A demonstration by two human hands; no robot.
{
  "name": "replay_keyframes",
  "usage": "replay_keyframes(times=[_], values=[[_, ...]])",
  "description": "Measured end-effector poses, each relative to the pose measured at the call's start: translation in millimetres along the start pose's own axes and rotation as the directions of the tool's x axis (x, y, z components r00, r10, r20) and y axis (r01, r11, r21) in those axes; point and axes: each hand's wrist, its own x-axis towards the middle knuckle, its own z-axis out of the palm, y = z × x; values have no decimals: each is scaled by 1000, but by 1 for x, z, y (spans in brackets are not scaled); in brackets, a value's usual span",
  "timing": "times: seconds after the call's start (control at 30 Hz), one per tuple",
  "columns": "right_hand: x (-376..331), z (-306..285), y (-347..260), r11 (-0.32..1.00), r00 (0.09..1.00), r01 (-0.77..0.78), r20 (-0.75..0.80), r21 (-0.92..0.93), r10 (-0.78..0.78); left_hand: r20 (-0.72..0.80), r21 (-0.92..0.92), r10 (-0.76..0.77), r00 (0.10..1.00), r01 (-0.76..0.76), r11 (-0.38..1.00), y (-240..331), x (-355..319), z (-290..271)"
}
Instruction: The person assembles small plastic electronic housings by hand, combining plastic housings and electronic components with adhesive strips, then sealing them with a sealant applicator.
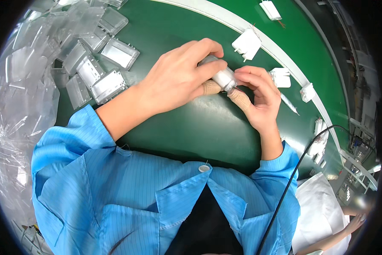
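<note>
Over the green table I hold a small clear plastic case with a white block in it (224, 79), tilted down toward the right. My left hand (176, 76) wraps round its upper left part, fingers over the top and thumb below. At the lower right end, the fingers and thumb of my right hand (261, 98) close on the case, where thin dark reddish wires just show. Both thumbs wear tan finger cots. My fingers cover much of the case, so its far side is hidden.
Clear plastic shells (108, 87) lie at the left beside a crumpled clear bag (21, 140). White blocks with wires (247, 43) sit along the white rail (284, 57). A pen (289, 104) lies at the right. A black cable (291, 172) crosses near my right sleeve. Another person's arm (331, 240) shows at the lower right.
</note>
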Motion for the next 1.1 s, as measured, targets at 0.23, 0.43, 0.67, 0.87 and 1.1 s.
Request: replay_keyframes(times=[0.23, 0.43, 0.67, 0.87, 1.1], values=[[1, 0, -8, 997, 998, 55, -33, -55, -57, -32, -19, 89, 996, -89, 996, 4, 1, 1], [0, 1, -4, 991, 997, 74, -29, -116, -77, -39, -45, 92, 995, -93, 995, 4, 1, 1], [-2, 2, -3, 988, 993, 113, -27, -107, -116, -78, -57, 142, 987, -147, 988, 3, 4, 3], [0, 4, -4, 987, 990, 137, -33, -80, -140, -91, -67, 119, 989, -125, 990, 5, 1, 4], [-2, 0, -5, 994, 994, 107, -20, -28, -107, -114, -130, 130, 985, -145, 981, 3, 2, 5]])
